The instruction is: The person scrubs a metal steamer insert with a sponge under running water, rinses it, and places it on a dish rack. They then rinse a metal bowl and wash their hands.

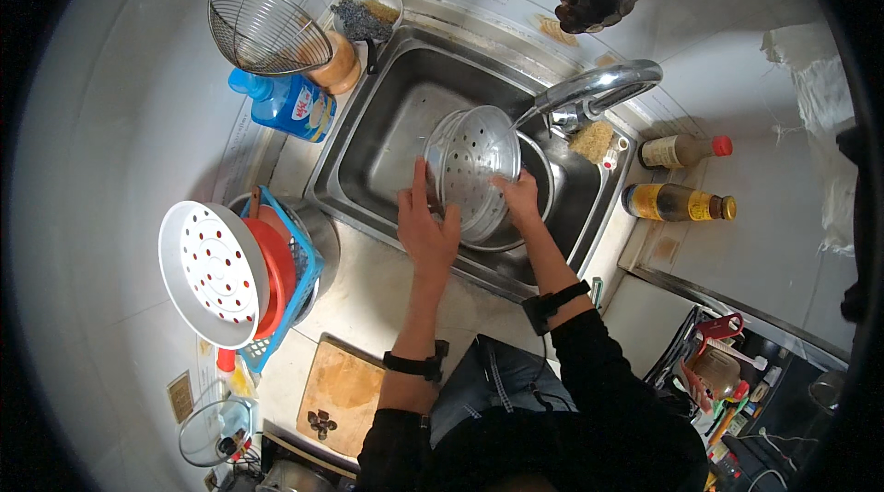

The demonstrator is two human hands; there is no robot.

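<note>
A metal steamer tray with round holes (476, 167) is held tilted over the steel sink (387, 140). My left hand (428, 223) grips its near left rim, index finger stretched along the side. My right hand (516, 198) holds the right rim, thumb on the perforated face. Water from the chrome faucet (601, 81) runs onto the tray's upper right edge. Beneath and to the right, a round metal pot or basin (545, 167) sits in the sink, partly hidden by the tray and my right hand.
Left of the sink are a blue detergent bottle (293, 102), a hanging wire strainer (269, 29) and a white perforated basket (214, 274) stacked on a blue one (314, 264). A wooden cutting board (345, 388) lies nearer. Two sauce bottles (680, 150) and a tan scrubber (592, 141) are at right.
</note>
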